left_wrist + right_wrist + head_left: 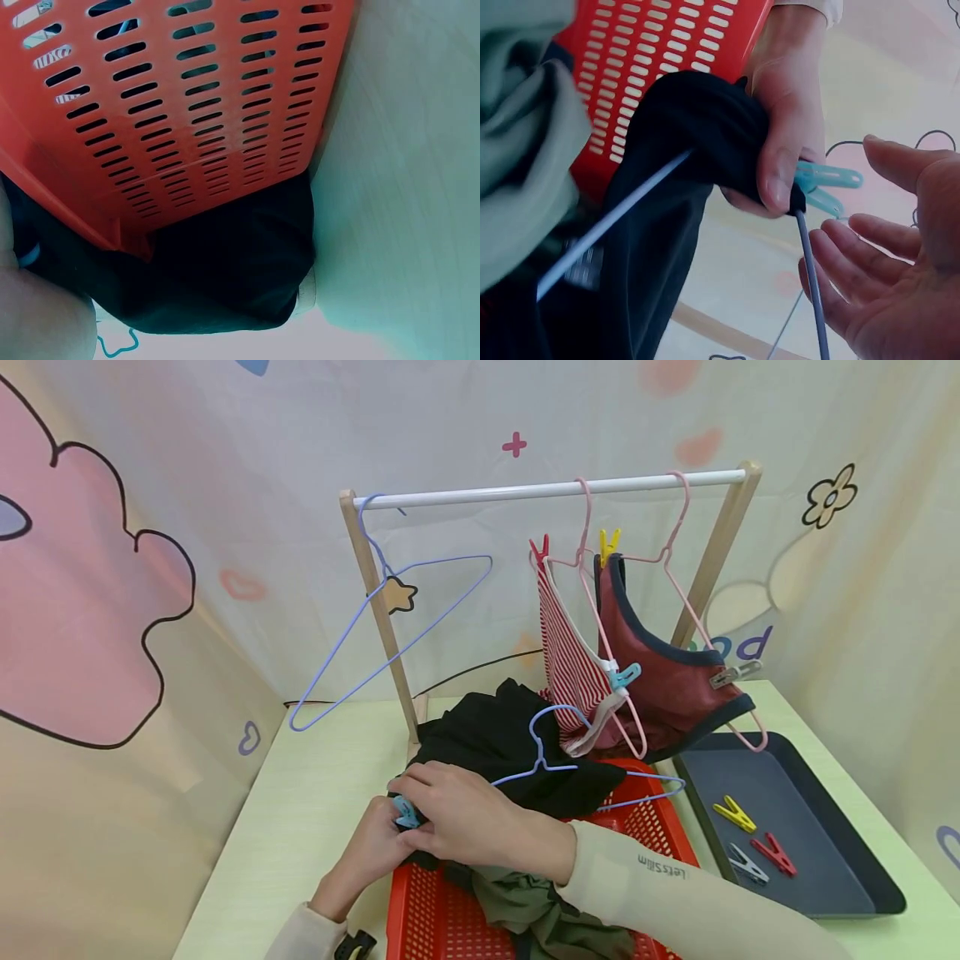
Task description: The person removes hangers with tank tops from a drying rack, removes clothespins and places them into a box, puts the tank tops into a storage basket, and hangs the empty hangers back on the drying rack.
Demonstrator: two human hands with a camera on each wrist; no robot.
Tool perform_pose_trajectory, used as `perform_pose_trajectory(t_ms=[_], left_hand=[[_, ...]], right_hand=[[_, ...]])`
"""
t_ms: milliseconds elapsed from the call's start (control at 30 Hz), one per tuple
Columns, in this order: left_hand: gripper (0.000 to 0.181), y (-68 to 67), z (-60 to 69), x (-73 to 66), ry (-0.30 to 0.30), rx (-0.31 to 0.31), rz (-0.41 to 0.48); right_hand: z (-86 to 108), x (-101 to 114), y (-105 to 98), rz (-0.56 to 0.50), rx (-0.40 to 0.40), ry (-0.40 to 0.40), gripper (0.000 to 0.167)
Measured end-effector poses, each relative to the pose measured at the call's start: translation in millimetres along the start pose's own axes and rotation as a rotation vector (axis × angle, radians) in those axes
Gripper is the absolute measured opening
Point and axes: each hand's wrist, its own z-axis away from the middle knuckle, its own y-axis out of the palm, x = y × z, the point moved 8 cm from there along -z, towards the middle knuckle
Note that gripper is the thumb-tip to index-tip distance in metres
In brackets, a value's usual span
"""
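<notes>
A black garment [487, 735] lies over the front of the basket, with a blue hanger [540, 758] partly inside it. My left hand [372, 845] pinches the black cloth [705, 124] around the hanger's end, thumb on top in the right wrist view. A light-blue clothespin [826, 177] sticks out beside that thumb. Close by, my right hand [900, 251] has its fingers spread and loosely bent, gripping nothing; in the head view this hand [472, 817] overlaps the left one. The left wrist view shows part of my left hand [41, 311] at the edge, beside hanging black cloth [225, 262].
A red basket [663, 814] holds green cloth [540, 910]. Behind it, a rack [480, 496] carries an empty blue hanger [330, 652], a striped garment [562, 643] and a dark red one [652, 668]. The grey tray [817, 852] at right holds several clothespins.
</notes>
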Motion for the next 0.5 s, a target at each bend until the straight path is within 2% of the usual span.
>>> perform_pose_trajectory(t_ms=[67, 233, 300, 400, 500], left_hand=[[0.033, -0.5, 0.6, -0.7, -0.005, 0.001, 0.009], [0.022, -1.1, 1.4, 0.4, -0.022, -0.006, -0.002], [0.024, -1.1, 1.6, 2.7, -0.038, -0.007, 0.003], [0.038, -0.9, 1.5, 3.5, -0.03, -0.011, 0.007], [0.043, -0.3, 1.8, 2.9, -0.02, -0.009, 0.008]], right_hand=[[-4.3, 0, 7, -0.009, 0.032, 0.025, 0.041], [-12.1, 1, 19, -0.031, 0.083, 0.053, 0.035], [-13.2, 1, 19, -0.026, 0.072, 0.056, 0.034], [-12.6, -1, 18, -0.019, 0.044, 0.07, 0.035], [-11.2, -4, 18, -0.021, 0.025, 0.091, 0.035]])
